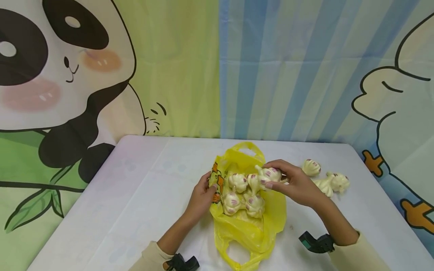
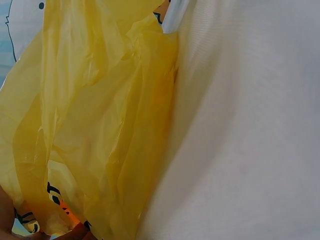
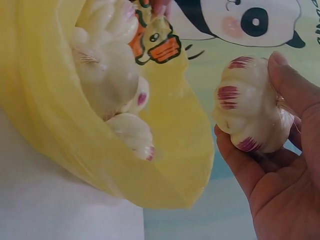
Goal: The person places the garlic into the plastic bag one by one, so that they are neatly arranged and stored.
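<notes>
A yellow plastic bag point(image 1: 275, 216) with a printed cartoon pattern lies open on the table, its two handle loops at the far and near ends. My left hand point(image 1: 202, 196) grips the bag's left edge, thumb on the printed side. Above the bag's right part, my right hand point(image 1: 301, 185) holds a garlic bulb point(image 3: 250, 107), white with purple streaks, between thumb and fingers. Several more garlic bulbs point(image 1: 254, 206) sit inside the bag. In the left wrist view, the yellow bag side point(image 2: 100, 115) covers most of the left hand.
Right of the bag, behind my right hand, a few garlic bulbs point(image 1: 311, 167) lie on the white table point(image 1: 135, 210). A printed curtain point(image 1: 183, 67) with cartoon animals hangs behind the table's far edge. Dark straps with devices point(image 1: 318, 242) are on both wrists.
</notes>
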{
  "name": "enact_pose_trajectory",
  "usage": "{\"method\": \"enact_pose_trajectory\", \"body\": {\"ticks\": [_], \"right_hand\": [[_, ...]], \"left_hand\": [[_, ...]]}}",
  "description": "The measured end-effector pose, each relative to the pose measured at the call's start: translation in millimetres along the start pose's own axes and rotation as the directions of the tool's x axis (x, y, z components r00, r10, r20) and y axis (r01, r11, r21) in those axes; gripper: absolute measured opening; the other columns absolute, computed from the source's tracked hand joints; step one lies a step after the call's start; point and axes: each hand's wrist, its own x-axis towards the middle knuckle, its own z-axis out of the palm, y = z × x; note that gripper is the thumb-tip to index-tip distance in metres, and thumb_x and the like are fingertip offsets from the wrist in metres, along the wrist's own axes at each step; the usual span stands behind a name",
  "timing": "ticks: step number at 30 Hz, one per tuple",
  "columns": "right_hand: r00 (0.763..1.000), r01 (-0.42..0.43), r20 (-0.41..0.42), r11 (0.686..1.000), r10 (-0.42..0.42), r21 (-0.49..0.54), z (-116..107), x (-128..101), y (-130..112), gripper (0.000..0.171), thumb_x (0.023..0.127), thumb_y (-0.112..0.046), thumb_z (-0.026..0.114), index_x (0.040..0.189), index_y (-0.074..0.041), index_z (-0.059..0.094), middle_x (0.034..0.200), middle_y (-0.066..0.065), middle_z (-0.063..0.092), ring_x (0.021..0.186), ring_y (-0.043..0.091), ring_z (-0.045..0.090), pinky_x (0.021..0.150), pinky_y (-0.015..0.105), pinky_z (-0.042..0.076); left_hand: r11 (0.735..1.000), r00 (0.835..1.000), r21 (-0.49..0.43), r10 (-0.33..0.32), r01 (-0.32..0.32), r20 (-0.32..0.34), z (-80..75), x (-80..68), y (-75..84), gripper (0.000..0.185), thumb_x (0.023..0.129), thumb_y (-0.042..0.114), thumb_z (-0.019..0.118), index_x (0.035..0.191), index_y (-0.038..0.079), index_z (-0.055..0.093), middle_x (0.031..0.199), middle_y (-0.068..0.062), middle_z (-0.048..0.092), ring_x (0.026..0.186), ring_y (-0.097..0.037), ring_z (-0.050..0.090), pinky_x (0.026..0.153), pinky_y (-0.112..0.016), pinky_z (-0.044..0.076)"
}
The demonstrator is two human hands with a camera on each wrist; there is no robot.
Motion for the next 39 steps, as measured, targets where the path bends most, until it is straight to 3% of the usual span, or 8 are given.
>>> {"method": "enact_pose_trajectory", "body": {"ticks": [12, 29, 39], "right_hand": [[0.990, 0.056, 0.132, 0.998, -0.058, 0.012, 12.0, 35.3, -5.2, 0.040, 0.090, -0.016, 0.072, 0.127, -0.012, 0.060, 0.120, 0.001, 0.059, 0.096, 0.018, 0.057, 0.081, 0.033, 0.052], [0.980, 0.057, 0.192, 0.998, -0.050, -0.031, 31.4, 63.6, -5.4, 0.046, 0.089, -0.024, 0.073, 0.128, -0.005, 0.058, 0.121, 0.004, 0.060, 0.099, 0.018, 0.058, 0.083, 0.037, 0.051], [0.985, -0.015, 0.168, 0.996, 0.029, -0.087, 40.0, 74.4, 3.3, 0.047, 0.090, -0.028, 0.072, 0.131, -0.008, 0.058, 0.128, 0.007, 0.057, 0.110, 0.023, 0.055, 0.090, 0.043, 0.048]], "left_hand": [[1.000, 1.000, 0.002, -0.011, 0.011, -0.001, -0.7, -0.2, 2.4, 0.050, 0.103, 0.009, 0.044, 0.150, 0.000, 0.029, 0.131, -0.024, 0.053, 0.106, -0.035, 0.060, 0.080, -0.036, 0.053], [1.000, 1.000, 0.005, -0.014, 0.014, -0.005, -0.2, -1.3, 1.8, 0.050, 0.103, 0.009, 0.044, 0.149, -0.002, 0.029, 0.135, -0.025, 0.050, 0.111, -0.034, 0.058, 0.085, -0.038, 0.052], [1.000, 1.000, 0.005, -0.010, 0.010, -0.004, 0.6, 0.3, -0.6, 0.049, 0.103, 0.009, 0.044, 0.149, -0.001, 0.030, 0.134, -0.024, 0.052, 0.110, -0.033, 0.059, 0.085, -0.038, 0.052]]}}
